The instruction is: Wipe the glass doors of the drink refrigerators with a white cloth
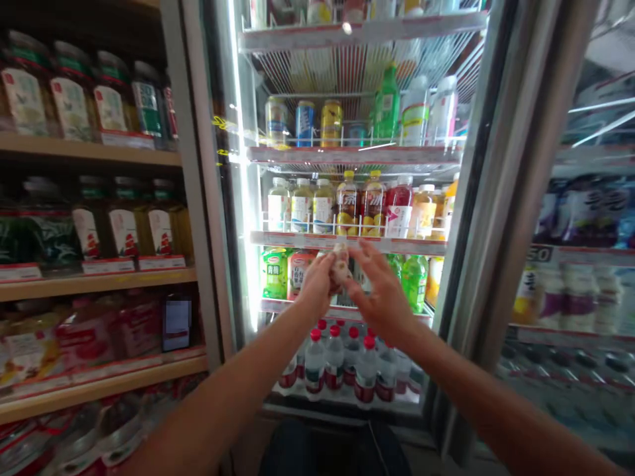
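In front of the lit drinks fridge, my left hand [316, 281] is closed around a small whitish, lumpy thing with tan spots [341, 266]; its kind is too blurred to make out. My right hand [381, 294] is just to the right of it, with thumb and fingers apart. Whether the right fingertips touch the whitish thing, I cannot tell. Behind my hands is a shelf with green bottles [415, 281] and a reddish bottle [299, 272]. Dark tea bottles with yellow caps [348, 201] stand on the shelf above.
Red-capped water bottles [334, 360] fill the fridge's bottom. Cans [304, 122] and a green bottle [387, 102] stand higher up. Wooden shelves [99, 283] with bottles and a phone [177, 322] are at left. A metal door frame [528, 198] rises at right.
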A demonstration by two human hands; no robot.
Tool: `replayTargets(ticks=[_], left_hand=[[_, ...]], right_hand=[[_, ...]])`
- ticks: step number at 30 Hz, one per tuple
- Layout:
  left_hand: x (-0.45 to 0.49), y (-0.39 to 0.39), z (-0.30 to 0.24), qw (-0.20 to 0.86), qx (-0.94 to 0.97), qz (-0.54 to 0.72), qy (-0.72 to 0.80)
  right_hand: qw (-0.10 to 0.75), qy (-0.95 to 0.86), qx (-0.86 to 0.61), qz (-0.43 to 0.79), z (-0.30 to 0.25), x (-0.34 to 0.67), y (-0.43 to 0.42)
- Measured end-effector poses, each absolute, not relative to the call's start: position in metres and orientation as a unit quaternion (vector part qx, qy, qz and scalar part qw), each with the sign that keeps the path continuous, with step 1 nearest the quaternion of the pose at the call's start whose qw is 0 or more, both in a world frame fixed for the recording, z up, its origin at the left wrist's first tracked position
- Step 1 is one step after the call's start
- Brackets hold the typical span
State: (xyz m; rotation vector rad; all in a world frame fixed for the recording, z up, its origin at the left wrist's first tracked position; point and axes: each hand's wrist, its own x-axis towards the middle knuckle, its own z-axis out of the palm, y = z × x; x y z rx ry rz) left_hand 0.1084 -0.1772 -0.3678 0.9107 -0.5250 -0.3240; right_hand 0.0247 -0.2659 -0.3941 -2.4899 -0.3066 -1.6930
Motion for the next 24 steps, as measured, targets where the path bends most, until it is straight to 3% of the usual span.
replayTargets(ticks=[6,9,12,16,20,24], left_hand=[[0.106,-0.189,-0.396,0.814,0.467,-0.143,-0.316],[0.13,-0.171,-0.4,0.77,0.528,0.011,-0.359],[0.163,-0.155,-0.411,0.57,0.659,0.303,-0.386],[0.196,-0.149,-0.445,0.325,0.759,0.437,-0.355],[0.208,-0.152,-0.47,0.236,0.755,0.495,-0.36],[0.211,-0.153,-0.474,0.214,0.746,0.518,-0.361]], right_hand=[[0.028,-0.136,-0.811,-0.569,-0.413,0.062,-0.292],[-0.032,-0.117,-0.77,-0.627,-0.378,0.056,-0.33],[-0.096,-0.049,-0.708,-0.698,-0.347,0.047,-0.366],[-0.201,-0.07,-0.764,-0.609,-0.391,0.048,-0.368],[-0.314,-0.212,-0.804,-0.458,-0.454,0.059,-0.346],[-0.294,-0.142,-0.783,-0.529,-0.393,0.071,-0.35]])
